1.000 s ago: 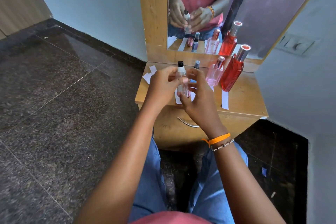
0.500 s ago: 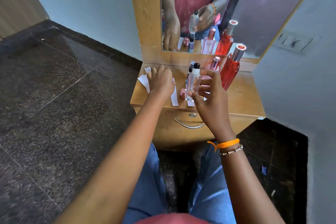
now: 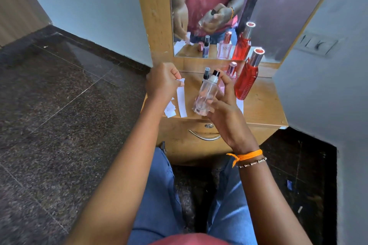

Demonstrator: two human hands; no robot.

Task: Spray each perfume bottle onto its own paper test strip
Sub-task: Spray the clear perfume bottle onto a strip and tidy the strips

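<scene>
My right hand (image 3: 225, 111) holds a clear glass perfume bottle (image 3: 206, 94) with a black sprayer, tilted above the front of the wooden dresser top (image 3: 260, 105). My left hand (image 3: 162, 80) pinches a small white paper strip (image 3: 180, 80) just left of the bottle. Another long white strip (image 3: 181, 101) lies on the dresser below it, with torn paper pieces (image 3: 170, 109) beside it. A thin dark spray bottle (image 3: 206, 74), a pink bottle (image 3: 231, 70) and a tall red bottle (image 3: 248, 77) stand behind.
A mirror (image 3: 278, 6) rises behind the dresser and reflects the bottles and hands. A drawer with a metal handle (image 3: 205, 137) sits below the top. A wall with a switch plate (image 3: 316, 44) stands at the right; dark stone floor lies to the left.
My left hand lifted off the dresser with a paper strip pinched in it. My right hand tilted the clear bottle and brought it lower toward me.
</scene>
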